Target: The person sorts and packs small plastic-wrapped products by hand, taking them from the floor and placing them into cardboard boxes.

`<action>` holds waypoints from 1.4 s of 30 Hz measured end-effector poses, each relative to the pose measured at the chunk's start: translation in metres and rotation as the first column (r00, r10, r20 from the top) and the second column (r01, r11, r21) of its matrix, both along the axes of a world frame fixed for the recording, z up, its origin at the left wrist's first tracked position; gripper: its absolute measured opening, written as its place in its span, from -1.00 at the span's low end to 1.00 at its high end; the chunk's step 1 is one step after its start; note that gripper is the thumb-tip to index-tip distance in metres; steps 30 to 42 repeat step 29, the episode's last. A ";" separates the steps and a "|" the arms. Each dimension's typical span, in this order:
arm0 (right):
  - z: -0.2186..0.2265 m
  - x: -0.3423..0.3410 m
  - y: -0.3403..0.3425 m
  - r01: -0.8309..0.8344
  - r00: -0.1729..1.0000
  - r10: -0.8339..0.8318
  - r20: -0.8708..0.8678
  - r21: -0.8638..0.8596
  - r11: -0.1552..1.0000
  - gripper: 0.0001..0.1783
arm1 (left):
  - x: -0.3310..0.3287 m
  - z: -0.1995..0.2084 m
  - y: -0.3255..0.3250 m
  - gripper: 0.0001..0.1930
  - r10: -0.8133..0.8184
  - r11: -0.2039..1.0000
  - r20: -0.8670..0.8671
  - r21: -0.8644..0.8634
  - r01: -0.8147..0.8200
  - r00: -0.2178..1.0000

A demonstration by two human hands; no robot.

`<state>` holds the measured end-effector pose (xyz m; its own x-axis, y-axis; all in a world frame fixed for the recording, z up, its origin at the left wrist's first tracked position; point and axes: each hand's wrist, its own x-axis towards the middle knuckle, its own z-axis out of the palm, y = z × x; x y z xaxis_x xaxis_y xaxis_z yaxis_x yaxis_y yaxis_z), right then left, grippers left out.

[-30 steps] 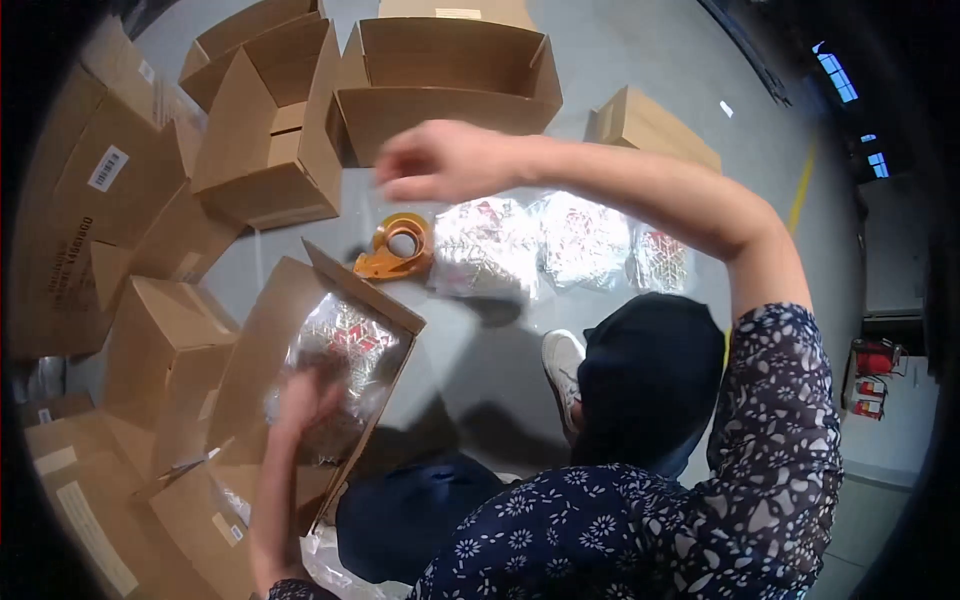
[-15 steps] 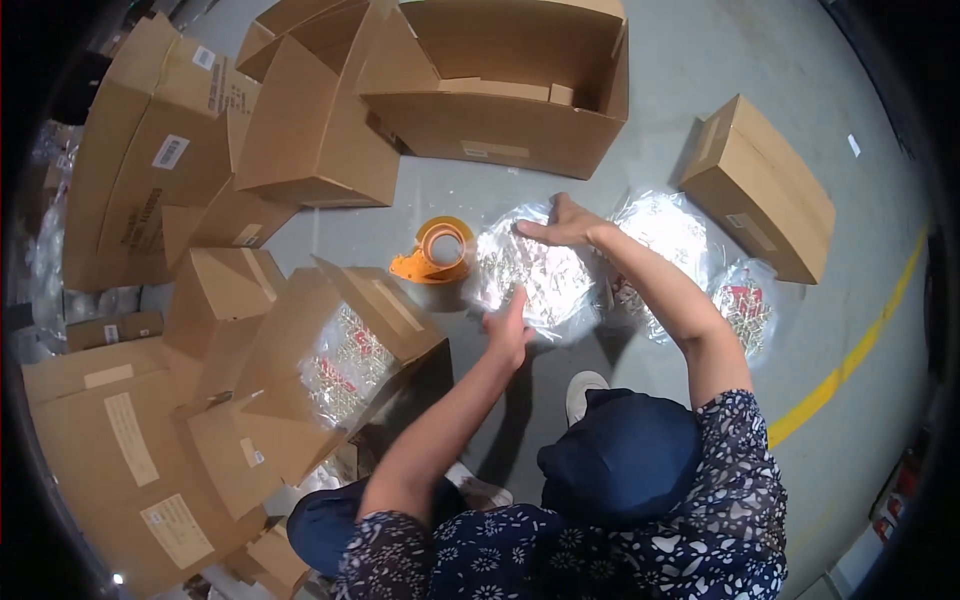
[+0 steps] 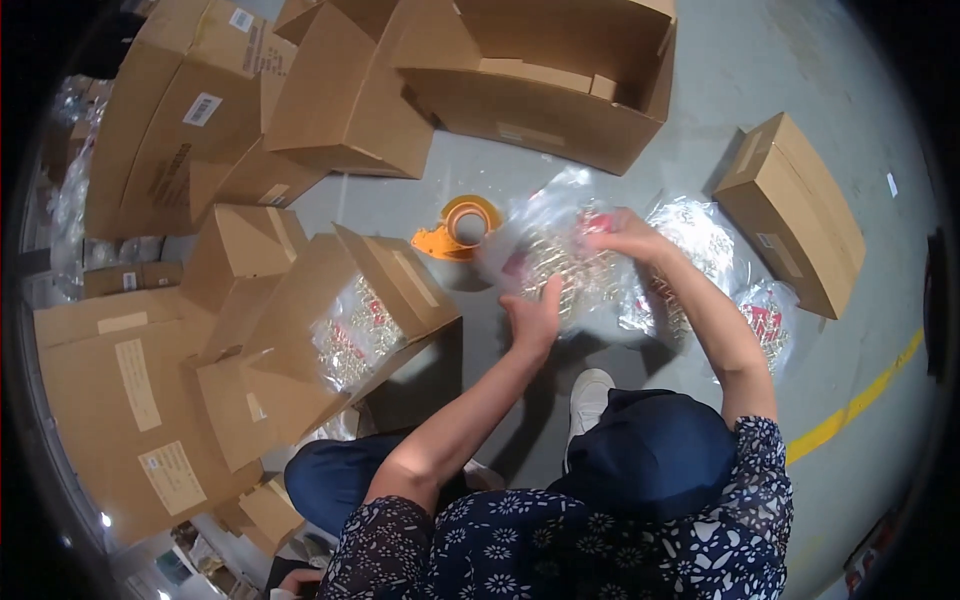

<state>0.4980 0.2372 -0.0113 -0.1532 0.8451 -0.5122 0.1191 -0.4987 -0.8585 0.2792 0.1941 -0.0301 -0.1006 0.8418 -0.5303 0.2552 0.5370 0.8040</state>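
Observation:
A clear plastic bag (image 3: pixel 565 262) of small gold-coloured metal pieces, with red labels inside, is tilted up between my hands above the floor. My right hand (image 3: pixel 635 238) grips its right edge beside a red label. At the lower edge my left hand (image 3: pixel 532 322) supports it, thumb up against the plastic and other fingers partly hidden. Just right of it lie another shiny clear bag (image 3: pixel 697 238), partly behind my right forearm, and a smaller bag with a red label (image 3: pixel 766 322). An orange tape dispenser (image 3: pixel 466 228) is on the floor to the left.
An open carton (image 3: pixel 350 285) on the left holds a similar bag. Large open cartons (image 3: pixel 540 125) stand at the far side, more (image 3: pixel 145 120) at far left. A closed carton (image 3: pixel 797 215) sits at right, near a yellow floor line (image 3: pixel 850 412). Part of someone's hand (image 3: pixel 300 580) shows lower left.
The bag has been tipped up and turned, so its gold pieces and red labels now show. My right hand has shifted to its right edge. The whole view has shifted slightly.

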 end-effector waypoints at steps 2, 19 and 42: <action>0.008 0.010 -0.003 0.093 0.994 -0.096 0.057 0.061 0.994 -0.47 | 0.013 0.039 0.003 -0.24 0.011 0.968 -0.063 0.251 0.006 0.998; 0.221 -0.274 0.054 -0.034 0.984 0.140 -0.113 0.647 0.762 -0.40 | -0.306 0.255 0.102 -0.20 -0.340 0.772 0.090 0.595 0.223 0.936; 0.084 -0.397 0.067 -0.682 0.730 0.655 -0.193 -0.260 0.684 0.01 | -0.425 0.159 0.072 -0.31 -0.323 0.946 -0.026 0.004 0.323 0.946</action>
